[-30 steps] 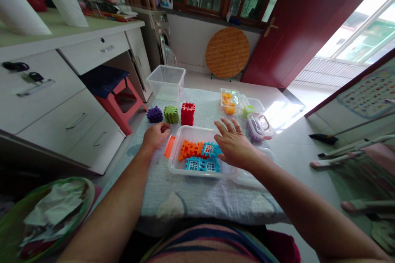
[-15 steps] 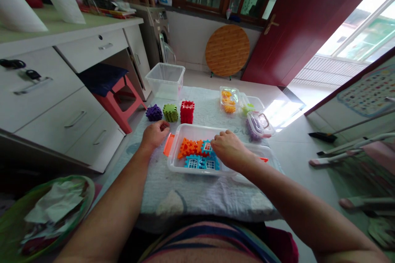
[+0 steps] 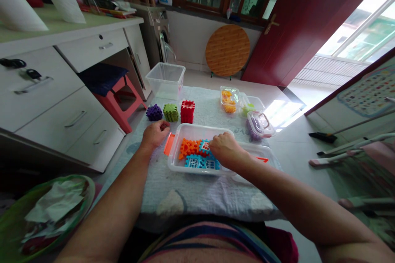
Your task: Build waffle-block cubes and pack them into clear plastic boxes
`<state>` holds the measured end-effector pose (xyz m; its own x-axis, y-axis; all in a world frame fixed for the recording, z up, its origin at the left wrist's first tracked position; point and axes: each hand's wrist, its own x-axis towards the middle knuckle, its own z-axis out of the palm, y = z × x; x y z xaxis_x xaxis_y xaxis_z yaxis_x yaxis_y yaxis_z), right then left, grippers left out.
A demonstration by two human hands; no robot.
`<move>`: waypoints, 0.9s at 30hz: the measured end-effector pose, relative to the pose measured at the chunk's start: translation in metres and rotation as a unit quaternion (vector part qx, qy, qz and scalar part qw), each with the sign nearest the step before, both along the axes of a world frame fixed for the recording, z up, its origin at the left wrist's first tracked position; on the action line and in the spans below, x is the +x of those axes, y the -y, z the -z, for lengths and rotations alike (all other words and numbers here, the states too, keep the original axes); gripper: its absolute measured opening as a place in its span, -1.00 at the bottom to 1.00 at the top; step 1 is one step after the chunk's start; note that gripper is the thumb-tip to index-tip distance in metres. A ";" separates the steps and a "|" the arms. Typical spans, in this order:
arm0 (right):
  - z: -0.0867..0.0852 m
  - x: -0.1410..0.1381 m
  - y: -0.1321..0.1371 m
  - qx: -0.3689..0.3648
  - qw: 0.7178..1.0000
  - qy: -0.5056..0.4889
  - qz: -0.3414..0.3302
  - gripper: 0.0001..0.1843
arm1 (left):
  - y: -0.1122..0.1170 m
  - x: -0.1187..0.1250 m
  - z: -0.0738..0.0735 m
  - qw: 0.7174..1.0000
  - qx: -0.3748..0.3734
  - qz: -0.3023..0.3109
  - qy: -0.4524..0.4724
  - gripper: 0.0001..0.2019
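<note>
My right hand (image 3: 226,150) reaches into a clear plastic box (image 3: 174,163), its fingers closed at the edge of a blue building block with a white window grid (image 3: 205,146); the fingertips are partly hidden. Beside that block lie orange interlocking blocks (image 3: 187,148), and nearer me are more blue window blocks (image 3: 194,162). My left hand (image 3: 155,134) rests on the cloth left of the box, fingers curled in, with nothing visible in them. Just beyond it stand a purple block cube (image 3: 154,112), a green one (image 3: 170,112) and a taller red one (image 3: 187,111).
An empty clear bin (image 3: 165,82) stands at the table's back left. Lidded clear containers with yellow pieces (image 3: 228,102), green pieces (image 3: 247,109) and purple pieces (image 3: 255,131) sit at the right. A clear lid (image 3: 262,151) lies partly under my right forearm. A pink stool (image 3: 121,109) stands left.
My right hand has shifted slightly left and down over the box, and the blue window block by its fingers has moved a little left. My left hand has stayed put.
</note>
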<state>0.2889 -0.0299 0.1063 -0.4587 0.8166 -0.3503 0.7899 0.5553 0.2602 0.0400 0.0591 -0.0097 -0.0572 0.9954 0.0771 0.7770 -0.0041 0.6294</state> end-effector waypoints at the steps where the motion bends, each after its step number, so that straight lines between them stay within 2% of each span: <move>1: 0.002 -0.001 0.000 -0.003 1.000 -0.002 0.002 -0.73 | 0.000 0.000 0.000 1.000 -0.001 0.000 -0.001 -0.69; 6: 0.006 0.001 -0.002 -0.015 1.000 -0.009 0.003 -0.73 | 0.000 0.000 -0.001 1.000 -0.004 -0.004 -0.008 -0.68; 11: -0.009 0.010 -0.009 -0.055 0.998 -0.021 -0.024 -0.74 | 0.000 0.000 0.000 1.000 0.000 -0.002 -0.007 -0.70; 14: -0.014 0.014 -0.014 -0.050 0.998 -0.031 -0.024 -0.73 | 0.000 0.000 0.000 1.000 0.001 0.001 0.001 -0.70; 21: -0.002 0.011 -0.012 -0.033 0.999 0.014 -0.041 -0.78 | 0.000 -0.001 0.001 1.000 0.000 0.005 0.007 -0.69; 27: -0.006 0.002 -0.012 -0.039 0.997 -0.063 -0.023 -0.74 | 0.000 0.000 -0.001 1.000 0.001 0.006 0.004 -0.69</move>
